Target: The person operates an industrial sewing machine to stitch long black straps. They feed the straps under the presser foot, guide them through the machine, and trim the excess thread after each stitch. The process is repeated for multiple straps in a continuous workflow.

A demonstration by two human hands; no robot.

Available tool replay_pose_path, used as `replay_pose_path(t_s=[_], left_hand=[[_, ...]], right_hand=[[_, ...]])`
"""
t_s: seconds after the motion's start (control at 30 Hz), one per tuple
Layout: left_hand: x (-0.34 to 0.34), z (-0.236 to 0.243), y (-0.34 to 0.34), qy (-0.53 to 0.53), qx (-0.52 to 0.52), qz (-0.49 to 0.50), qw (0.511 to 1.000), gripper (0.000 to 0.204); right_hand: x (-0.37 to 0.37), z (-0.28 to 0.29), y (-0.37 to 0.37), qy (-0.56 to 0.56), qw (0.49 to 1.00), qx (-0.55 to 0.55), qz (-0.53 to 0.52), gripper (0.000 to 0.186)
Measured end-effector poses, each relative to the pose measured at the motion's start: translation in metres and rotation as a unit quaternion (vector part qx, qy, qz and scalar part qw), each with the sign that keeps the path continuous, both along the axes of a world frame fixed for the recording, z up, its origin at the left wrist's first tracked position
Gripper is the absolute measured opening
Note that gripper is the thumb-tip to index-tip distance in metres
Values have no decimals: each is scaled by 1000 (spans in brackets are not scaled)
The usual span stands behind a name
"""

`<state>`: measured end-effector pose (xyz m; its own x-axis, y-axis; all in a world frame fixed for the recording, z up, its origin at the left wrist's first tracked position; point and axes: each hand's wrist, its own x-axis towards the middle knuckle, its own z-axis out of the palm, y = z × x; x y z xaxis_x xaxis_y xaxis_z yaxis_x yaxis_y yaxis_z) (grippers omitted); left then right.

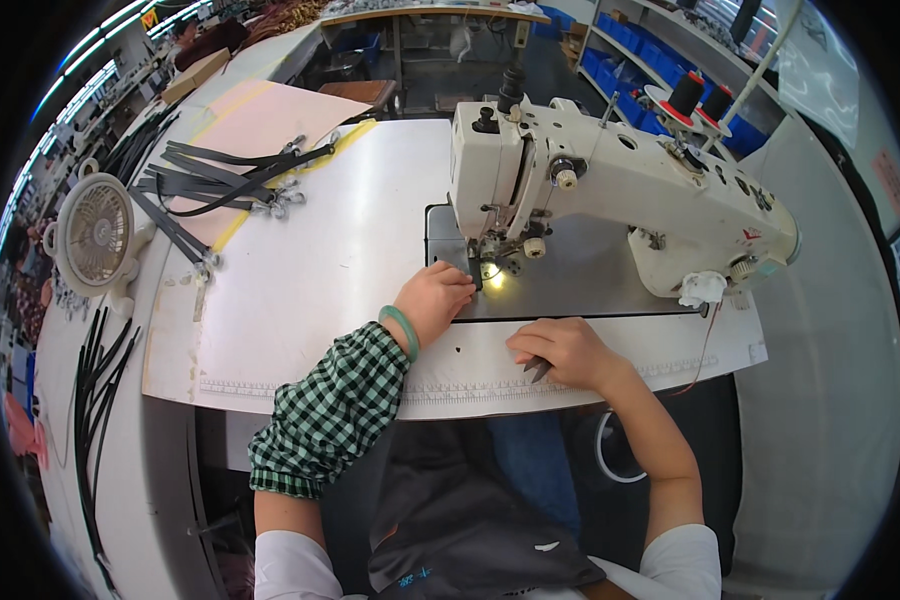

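Just left of the needle of the white sewing machine (610, 165), my left hand (435, 302) is closed, its fingertips on a short black strap (476, 272) at the presser foot. A small lamp lights that spot, and my fingers cover part of the strap. My right hand (568, 352) rests near the table's front edge, curled round a pair of thread snips (538, 369); only their dark pointed tips show below the fingers. A green bangle (401, 333) and a checked sleeve cover (335, 405) are on my left arm.
At the far left of the white table (300, 290) lies a bundle of black straps (230, 175) with metal hardware. A small fan (97, 235) stands beside it. More black cords (95, 400) lie on the left-hand surface. Thread cones (686, 95) stand behind the machine, near blue bins (630, 70).
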<state>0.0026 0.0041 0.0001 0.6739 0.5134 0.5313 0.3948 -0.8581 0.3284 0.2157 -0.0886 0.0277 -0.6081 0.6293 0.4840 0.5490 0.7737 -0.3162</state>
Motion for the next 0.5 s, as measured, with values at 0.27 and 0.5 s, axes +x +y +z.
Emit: replay_pose_path(t_s=[0.27,0.5], left_hand=[[2,-1,14,-9,-29,22,999,11],[3,-1,20,-4,-80,51,995,12]], right_hand=[[11,-5,-3,22,999,-6,-27,24],[18,-8,-8,22,998,10,-51,28]])
